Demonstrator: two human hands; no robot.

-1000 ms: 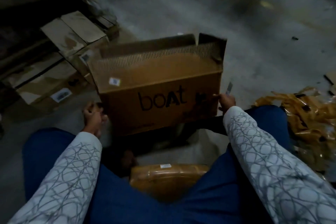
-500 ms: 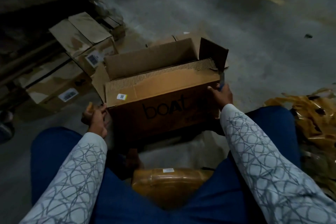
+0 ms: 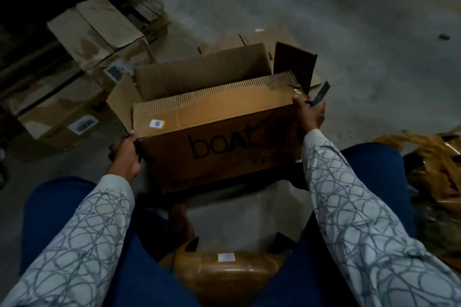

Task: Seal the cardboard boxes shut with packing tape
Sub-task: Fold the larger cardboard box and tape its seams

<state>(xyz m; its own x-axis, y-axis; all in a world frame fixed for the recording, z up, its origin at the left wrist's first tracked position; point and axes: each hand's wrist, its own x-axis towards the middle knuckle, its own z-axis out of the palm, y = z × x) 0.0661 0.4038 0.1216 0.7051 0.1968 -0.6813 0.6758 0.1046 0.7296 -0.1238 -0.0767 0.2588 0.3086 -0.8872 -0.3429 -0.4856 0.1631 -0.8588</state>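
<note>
A brown cardboard box [image 3: 224, 132] printed "boAt" stands on the floor between my knees, its top flaps open and the inside in view. My left hand [image 3: 124, 154] grips the box's near left corner. My right hand [image 3: 310, 113] holds the near right top corner and also grips a blue-handled cutter [image 3: 321, 93], whose blade points up and away. A small white sticker sits on the near flap. No tape roll is visible.
Several flattened and closed cartons [image 3: 82, 62] lie on the floor to the left. A heap of crumpled brown tape and wrapping [image 3: 434, 164] lies at the right. A tape-wrapped brown parcel [image 3: 224, 276] sits close between my legs. Grey concrete floor [image 3: 349, 20] stretches beyond.
The box has tipped toward me, so its open top now shows. My left hand moved from beside the box onto its left corner; my right hand rose to the top right corner.
</note>
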